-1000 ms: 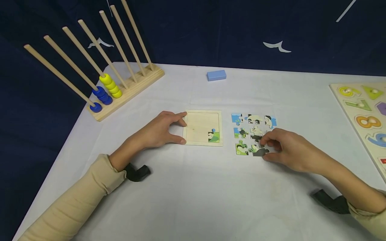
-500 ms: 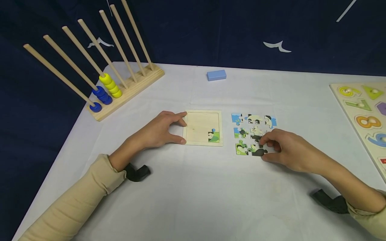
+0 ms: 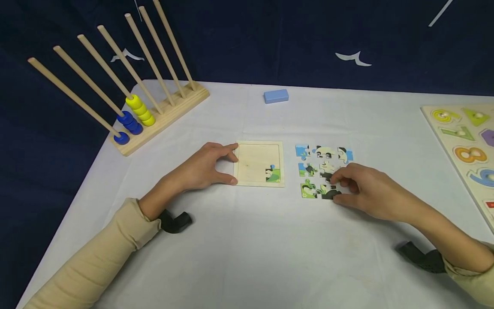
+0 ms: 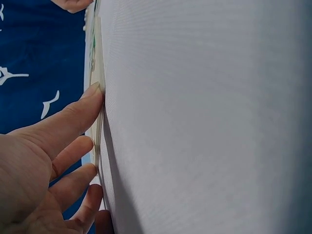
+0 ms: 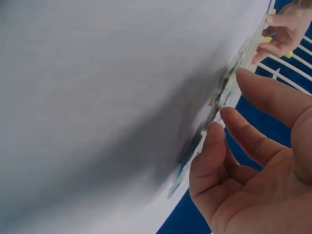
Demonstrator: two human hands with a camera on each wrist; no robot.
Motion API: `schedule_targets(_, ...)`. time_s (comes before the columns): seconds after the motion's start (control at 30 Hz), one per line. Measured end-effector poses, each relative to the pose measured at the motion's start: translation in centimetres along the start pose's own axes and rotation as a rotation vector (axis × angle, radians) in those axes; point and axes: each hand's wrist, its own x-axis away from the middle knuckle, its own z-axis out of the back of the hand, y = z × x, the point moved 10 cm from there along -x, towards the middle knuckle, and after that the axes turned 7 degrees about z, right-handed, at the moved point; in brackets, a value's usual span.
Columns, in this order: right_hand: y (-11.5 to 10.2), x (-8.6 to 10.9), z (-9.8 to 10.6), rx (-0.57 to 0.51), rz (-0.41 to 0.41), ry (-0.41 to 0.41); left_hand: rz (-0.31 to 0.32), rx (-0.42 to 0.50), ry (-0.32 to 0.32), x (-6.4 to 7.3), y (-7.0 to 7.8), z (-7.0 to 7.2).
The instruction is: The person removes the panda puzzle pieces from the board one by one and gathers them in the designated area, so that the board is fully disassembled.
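My left hand [image 3: 202, 167] rests at the left side of a square wooden puzzle tray [image 3: 254, 156], index finger at the upper corner and thumb at the lower. In the left wrist view its thumb [image 4: 92, 95] lies on the tray's edge. One green puzzle piece [image 3: 274, 175] sits in the tray's lower right corner. Loose panda pieces lie in rows to the right. My right hand [image 3: 366, 191] is at the right end of the lower rows, fingertips beside the black-and-green panda piece [image 3: 329, 193]. In the right wrist view a gap shows between thumb and index finger.
A wooden abacus stand [image 3: 170, 116] with blue and yellow beads [image 3: 140, 112] is at the back left. Near the far edge lies a blue block [image 3: 275, 96]. A number-and-shape board [image 3: 459, 141] lies at the right. Black straps hang by both wrists.
My right hand has shifted slightly left, and the lower black-and-green panda piece has slid a little left with it. My left hand keeps its place on the tray.
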Motion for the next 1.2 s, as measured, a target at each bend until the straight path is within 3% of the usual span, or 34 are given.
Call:
schedule_targets(0.3,-2.4,-1.3,0.1,-0.032,0.050,0.042,-0.005,0.001,0.002,-0.1,-0.1,-0.1)
schedule_targets(0.6,-5.8,-4.1,-0.6,-0.053,0.128,0.015,0.003,0.002,-0.004,0.0,-0.2,0.0)
schedule_targets(0.83,-7.3,-6.3,-1.2,-0.042,0.140,-0.049,-0.003,-0.002,-0.002,-0.2,-0.1,0.0)
schedule_targets(1.2,-7.4,-8.5,-3.6,-0.021,0.104,-0.204,-0.007,-0.002,-0.004,0.0,0.0,0.1)
